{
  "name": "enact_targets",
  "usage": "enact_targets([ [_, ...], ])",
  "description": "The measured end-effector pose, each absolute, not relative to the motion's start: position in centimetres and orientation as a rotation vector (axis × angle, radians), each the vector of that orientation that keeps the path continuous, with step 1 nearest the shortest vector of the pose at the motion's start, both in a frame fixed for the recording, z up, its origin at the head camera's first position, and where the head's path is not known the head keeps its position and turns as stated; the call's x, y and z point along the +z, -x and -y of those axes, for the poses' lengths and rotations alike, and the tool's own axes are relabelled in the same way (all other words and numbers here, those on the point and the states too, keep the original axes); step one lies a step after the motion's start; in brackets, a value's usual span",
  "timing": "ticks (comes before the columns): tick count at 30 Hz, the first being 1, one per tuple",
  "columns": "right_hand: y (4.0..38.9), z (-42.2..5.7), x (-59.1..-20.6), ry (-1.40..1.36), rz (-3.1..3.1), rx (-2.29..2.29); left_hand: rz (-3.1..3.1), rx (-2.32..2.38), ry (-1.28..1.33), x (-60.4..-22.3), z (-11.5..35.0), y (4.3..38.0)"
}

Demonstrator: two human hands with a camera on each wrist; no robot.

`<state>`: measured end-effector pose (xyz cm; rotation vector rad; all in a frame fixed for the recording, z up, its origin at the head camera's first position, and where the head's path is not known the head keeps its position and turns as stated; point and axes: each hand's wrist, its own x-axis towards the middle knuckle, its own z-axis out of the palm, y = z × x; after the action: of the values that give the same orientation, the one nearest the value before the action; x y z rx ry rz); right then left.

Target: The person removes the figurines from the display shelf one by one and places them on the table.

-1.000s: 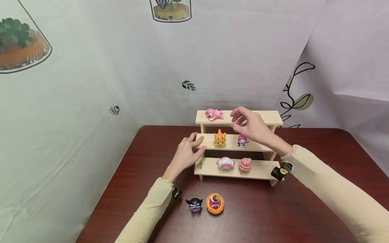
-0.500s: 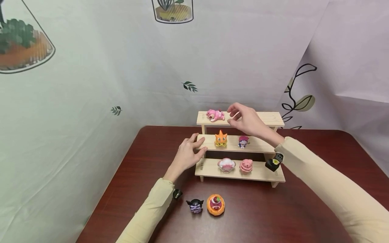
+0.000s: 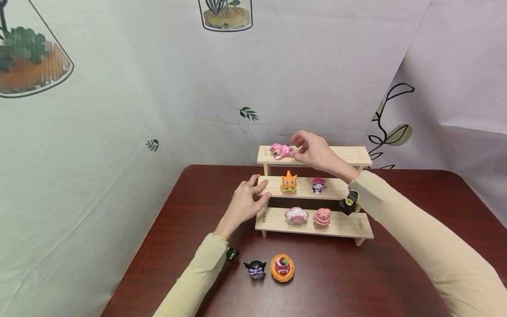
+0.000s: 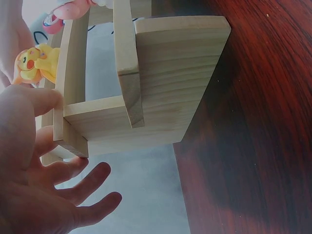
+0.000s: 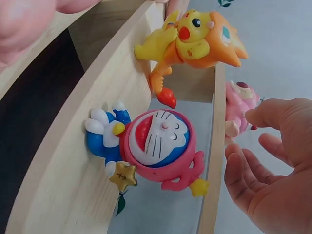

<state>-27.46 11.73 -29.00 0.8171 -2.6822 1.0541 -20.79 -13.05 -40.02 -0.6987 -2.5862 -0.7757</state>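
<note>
My left hand (image 3: 246,200) holds the left end of the middle board of a three-tier wooden display stand (image 3: 340,155), its thumb at the front edge. In the left wrist view the other fingers spread round the board's end. On the top tier lies a pink bear figurine (image 3: 280,150). My right hand (image 3: 316,152) is just right of it, fingers loosely bent, fingertips right at its right end. Below, on the middle tier, stand a yellow figurine in an orange hood (image 3: 288,182) and a blue-and-white Doraemon figurine in a pink hood (image 5: 158,139).
The bottom tier bears a white-and-pink figurine (image 3: 296,216) and a pink swirled figurine (image 3: 322,217). In front of the stand, a black-and-purple figurine (image 3: 255,269) and a round orange figurine (image 3: 283,268) lie on the dark red table (image 3: 336,281). Printed cloth hangs behind.
My right hand has moved left along the top tier, from a gap away to right beside the pink bear figurine. My left hand has stayed at the middle board.
</note>
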Motion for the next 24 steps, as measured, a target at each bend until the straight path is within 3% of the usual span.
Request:
enact_targets([
  [24,28.7,-10.3,-28.7,-0.896,2.773,0.971,2.580,-0.780,0.694,-40.0,13.0,20.8],
])
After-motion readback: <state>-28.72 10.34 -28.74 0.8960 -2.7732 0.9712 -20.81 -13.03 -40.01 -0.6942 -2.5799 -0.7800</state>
